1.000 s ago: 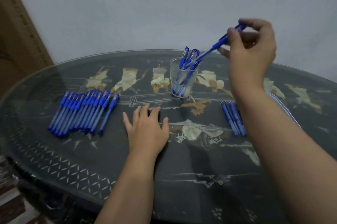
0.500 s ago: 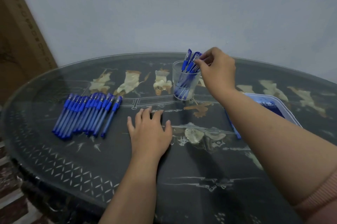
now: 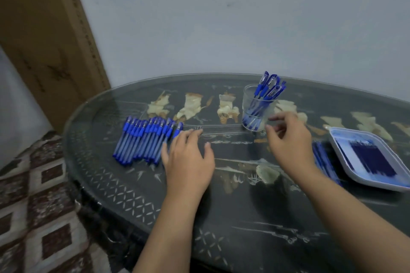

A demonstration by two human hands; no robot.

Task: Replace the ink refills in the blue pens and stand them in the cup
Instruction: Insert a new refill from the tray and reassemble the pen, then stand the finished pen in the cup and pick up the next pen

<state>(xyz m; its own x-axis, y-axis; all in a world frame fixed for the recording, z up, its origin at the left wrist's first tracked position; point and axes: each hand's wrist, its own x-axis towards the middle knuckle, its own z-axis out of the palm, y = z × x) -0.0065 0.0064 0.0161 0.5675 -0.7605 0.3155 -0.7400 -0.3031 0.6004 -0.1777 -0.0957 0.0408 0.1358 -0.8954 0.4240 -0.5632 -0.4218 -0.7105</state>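
The row of blue pens (image 3: 145, 139) lies at 10 o'clock on the table (image 3: 244, 217), long axes running 7 to 1 o'clock, caps at the far end. At 1 o'clock stands the cup (image 3: 255, 110), and the finished pens (image 3: 269, 87) in it lean caps-up toward 1 o'clock.

Half a second ago the right hand (image 3: 288, 139) was up at the rim with a pen. Now it's back on the near side of the cup, fingers loosely curled, nothing in them. The left hand (image 3: 188, 161) has slid toward the row, fingers straight and spread flat, covering the lower barrel of the rightmost pen (image 3: 178, 128).

At 3 o'clock the tray (image 3: 346, 175) runs off the frame edge. The dark refills (image 3: 372, 157) in it are smeared by blur, and the blue sticks (image 3: 322, 159) beside it sit partly behind the right forearm.
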